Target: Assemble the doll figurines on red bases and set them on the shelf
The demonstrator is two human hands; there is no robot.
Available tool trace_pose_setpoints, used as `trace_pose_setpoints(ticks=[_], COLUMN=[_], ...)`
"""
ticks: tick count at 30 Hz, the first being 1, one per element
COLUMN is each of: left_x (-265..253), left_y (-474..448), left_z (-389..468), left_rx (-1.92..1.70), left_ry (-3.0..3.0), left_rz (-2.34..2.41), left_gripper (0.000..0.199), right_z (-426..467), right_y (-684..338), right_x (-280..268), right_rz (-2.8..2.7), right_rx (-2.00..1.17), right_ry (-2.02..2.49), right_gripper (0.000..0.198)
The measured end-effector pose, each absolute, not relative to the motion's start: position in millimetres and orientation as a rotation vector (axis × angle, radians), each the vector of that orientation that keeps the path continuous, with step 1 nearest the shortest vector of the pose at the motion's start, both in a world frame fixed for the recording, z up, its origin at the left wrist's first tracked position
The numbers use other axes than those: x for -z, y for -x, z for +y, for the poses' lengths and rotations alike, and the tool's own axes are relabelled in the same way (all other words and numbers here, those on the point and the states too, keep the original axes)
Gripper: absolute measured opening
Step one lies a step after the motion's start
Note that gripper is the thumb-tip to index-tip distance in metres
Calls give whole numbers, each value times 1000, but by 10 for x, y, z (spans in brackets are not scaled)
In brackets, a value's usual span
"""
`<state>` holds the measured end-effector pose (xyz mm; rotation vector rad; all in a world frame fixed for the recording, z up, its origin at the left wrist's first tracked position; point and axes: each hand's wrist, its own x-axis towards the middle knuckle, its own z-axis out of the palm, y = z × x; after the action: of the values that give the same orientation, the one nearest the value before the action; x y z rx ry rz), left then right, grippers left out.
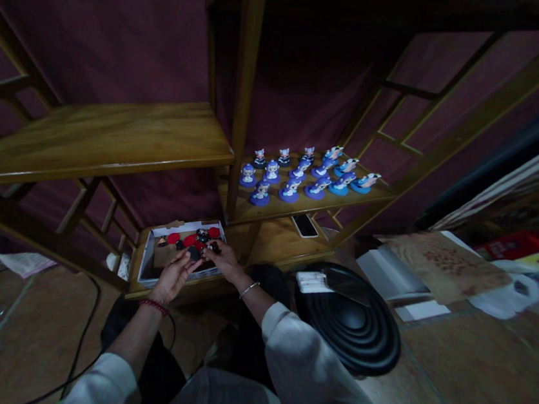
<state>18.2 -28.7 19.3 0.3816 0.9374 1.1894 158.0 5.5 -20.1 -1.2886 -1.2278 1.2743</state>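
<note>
Over the front of a shallow white box (pixel 145 258) my two hands are close together. My left hand (pixel 176 274), palm partly up, grips a dark round base (pixel 194 253) between thumb and fingers. My right hand (pixel 225 259) pinches a small dark figurine (pixel 213 247) just beside that base; whether the two touch, I cannot tell. Inside the box lie red discs (pixel 173 237) and more small dark figurine pieces (pixel 202 235). On the shelf to the upper right, several small figurines (pixel 291 190) stand in rows on purple, blue and dark bases.
A phone (pixel 305 226) lies on the lower shelf. The wooden shelf board (pixel 92 141) juts out above the box. Right of my knees is a round black ribbed stool (pixel 352 329) with a white packet (pixel 314 282) on it. Cardboard (pixel 447 266) and plastic bags (pixel 513 291) lie at right.
</note>
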Motion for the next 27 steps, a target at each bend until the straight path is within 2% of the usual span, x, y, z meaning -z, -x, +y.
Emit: trace_pose_setpoints(ticks=[27], left_x=[-134], left_y=[-149], left_z=[-289], left_rx=[-1164], left_ry=[-400], left_rz=[928], left_gripper=[12], right_z=[51], right_y=[-1587], right_x=[205], right_rz=[-1208], right_rx=[-1315], right_ry=[1226], right_gripper=[28])
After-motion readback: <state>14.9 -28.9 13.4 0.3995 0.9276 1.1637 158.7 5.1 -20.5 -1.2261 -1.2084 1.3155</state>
